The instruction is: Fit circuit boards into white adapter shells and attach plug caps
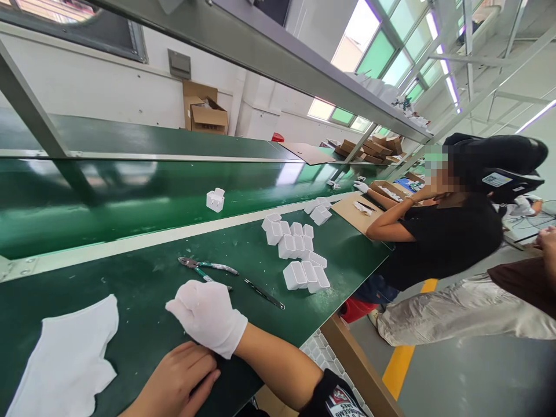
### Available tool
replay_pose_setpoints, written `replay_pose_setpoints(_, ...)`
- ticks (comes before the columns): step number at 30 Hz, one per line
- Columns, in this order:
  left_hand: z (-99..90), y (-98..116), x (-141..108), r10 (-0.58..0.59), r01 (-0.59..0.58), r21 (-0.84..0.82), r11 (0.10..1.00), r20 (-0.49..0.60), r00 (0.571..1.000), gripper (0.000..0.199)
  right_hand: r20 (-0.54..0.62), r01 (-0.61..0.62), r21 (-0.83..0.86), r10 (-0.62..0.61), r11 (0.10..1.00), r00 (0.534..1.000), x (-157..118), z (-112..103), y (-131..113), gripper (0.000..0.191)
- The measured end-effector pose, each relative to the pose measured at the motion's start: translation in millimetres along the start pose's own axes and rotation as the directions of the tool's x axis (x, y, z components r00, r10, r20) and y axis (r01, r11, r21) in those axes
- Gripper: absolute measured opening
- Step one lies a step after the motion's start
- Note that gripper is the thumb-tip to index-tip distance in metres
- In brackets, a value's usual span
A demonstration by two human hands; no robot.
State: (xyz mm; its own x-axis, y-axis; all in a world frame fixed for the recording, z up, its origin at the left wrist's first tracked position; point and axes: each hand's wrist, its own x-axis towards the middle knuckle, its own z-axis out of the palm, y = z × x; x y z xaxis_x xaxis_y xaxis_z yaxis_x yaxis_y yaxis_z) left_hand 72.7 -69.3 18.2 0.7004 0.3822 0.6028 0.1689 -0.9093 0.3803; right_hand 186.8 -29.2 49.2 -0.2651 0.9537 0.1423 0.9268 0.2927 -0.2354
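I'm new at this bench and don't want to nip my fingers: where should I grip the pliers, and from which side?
Probably by the two handles, coming from the picture's right. The pliers lie flat on the green table, handles splayed rightward and nose pointing left, away from such a grasp. The gloved right hand is close to the lower handle.

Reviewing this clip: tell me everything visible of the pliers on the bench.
The pliers have a dark metal head and two splayed handles with green and pale grips, plastic or rubber by their look. They lie on the green bench, head toward the picture's left, near the dark tweezers. The gloved right hand partly hides the lower handle; whether they touch is unclear. The jaws are too small to judge.
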Motion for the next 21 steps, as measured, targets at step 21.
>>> replay_pose_setpoints(21, -1.9, 2.4, 0.8, -0.007, 0.007, -0.021, 1.0, -0.004, 1.0, 0.035, -0.041, 0.108, 0.066, -0.105, 0.992, 0.994, 0.0, 18.5, 7.6, 0.029)
